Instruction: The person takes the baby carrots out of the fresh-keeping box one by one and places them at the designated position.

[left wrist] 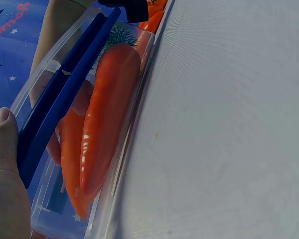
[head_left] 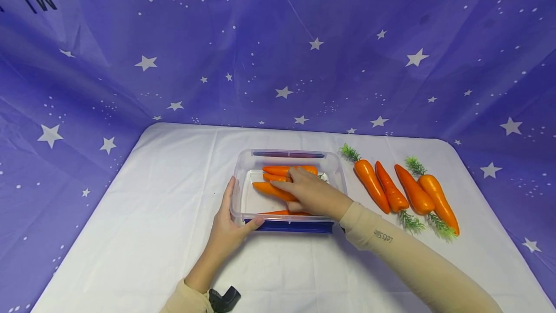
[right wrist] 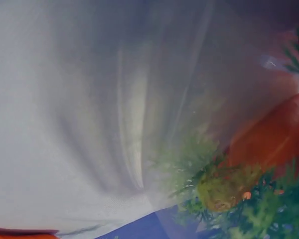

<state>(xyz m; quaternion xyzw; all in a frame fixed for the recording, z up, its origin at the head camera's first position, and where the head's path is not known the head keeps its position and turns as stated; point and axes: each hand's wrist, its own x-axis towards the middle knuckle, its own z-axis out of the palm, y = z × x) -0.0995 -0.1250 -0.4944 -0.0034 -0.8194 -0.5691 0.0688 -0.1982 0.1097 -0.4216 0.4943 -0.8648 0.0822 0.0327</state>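
A clear plastic food container with blue side clasps sits mid-table, several orange carrots lying inside. At its near left corner my left hand steadies it, fingers along the left wall and thumb at the front rim. Inside the container, my right hand grips a carrot whose tip points left; the hand covers its thick end. Two carrots lie behind it, one being the rear carrot. Through the wall in the left wrist view, a front carrot shows close to the near side.
Right of the container lie more carrots with green tops, among them a left carrot and a far-right carrot. The white-covered table meets a purple star-patterned cloth. A black object is by the left wrist.
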